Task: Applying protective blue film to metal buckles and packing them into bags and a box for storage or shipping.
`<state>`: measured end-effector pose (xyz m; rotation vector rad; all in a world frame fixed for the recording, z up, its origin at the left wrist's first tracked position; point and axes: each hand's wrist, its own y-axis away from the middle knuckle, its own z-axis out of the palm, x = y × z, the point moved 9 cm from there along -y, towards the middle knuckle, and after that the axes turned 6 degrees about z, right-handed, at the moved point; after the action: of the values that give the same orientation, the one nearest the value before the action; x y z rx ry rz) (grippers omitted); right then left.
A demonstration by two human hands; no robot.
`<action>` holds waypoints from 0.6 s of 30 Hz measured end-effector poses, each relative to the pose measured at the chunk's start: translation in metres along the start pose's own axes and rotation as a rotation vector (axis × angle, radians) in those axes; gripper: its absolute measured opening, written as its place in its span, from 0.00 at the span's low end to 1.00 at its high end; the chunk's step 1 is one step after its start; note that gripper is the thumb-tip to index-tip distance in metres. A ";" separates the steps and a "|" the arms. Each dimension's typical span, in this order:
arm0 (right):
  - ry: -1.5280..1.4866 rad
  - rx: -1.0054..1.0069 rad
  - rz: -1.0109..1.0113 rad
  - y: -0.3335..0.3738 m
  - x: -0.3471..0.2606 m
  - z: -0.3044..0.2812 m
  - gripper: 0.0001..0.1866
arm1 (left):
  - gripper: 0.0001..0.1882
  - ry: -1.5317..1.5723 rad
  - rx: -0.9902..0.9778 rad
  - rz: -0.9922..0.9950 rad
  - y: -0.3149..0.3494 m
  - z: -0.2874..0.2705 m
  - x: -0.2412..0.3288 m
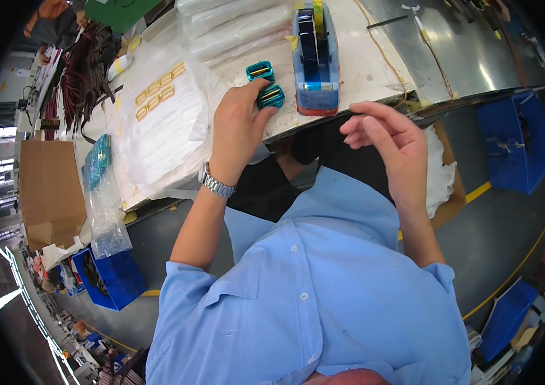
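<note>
My left hand (239, 125), with a metal watch (216, 181) at its wrist, has its thumb and index finger closed round a shiny teal buckle (271, 97) with a gold-coloured bar. Just beyond that lies a second teal buckle (260, 70), at my fingertips. Two rows of gold-coloured oval slide buckles (155, 96) are laid out on a white sheet (165, 138) to the left. To the right of the teal buckles stands a blue tape dispenser (317, 97). My right hand (402, 144) hovers past the table's front edge, fingers loosely bent and apart, nothing visible in it.
White plastic-wrapped bundles (231, 29) lie at the back. A clear bag of teal pieces (98, 160) hangs off the left side near a cardboard box (51, 192). Blue bins (517, 141) stand on the floor at both sides. Dark straps (86, 70) hang at the far left.
</note>
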<state>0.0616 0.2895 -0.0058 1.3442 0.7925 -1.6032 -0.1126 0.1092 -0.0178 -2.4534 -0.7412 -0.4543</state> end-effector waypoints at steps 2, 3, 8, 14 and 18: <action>0.116 0.077 -0.093 -0.013 -0.021 -0.010 0.16 | 0.26 0.010 0.028 0.007 0.000 0.001 0.000; 0.189 0.111 -0.136 -0.022 -0.026 -0.012 0.16 | 0.26 0.009 0.046 0.027 0.003 0.001 0.001; 0.453 -0.003 -0.023 -0.067 -0.029 -0.016 0.20 | 0.25 0.053 0.131 0.064 0.011 -0.002 0.001; 0.527 -0.205 0.321 -0.087 -0.008 0.014 0.23 | 0.23 0.067 0.209 0.075 0.022 -0.011 -0.002; 0.521 -0.138 0.464 -0.091 0.004 0.024 0.20 | 0.20 0.069 0.266 0.078 0.028 -0.018 -0.004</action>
<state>-0.0309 0.3053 -0.0105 1.7176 0.7970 -0.8321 -0.1014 0.0774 -0.0163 -2.1985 -0.6315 -0.3816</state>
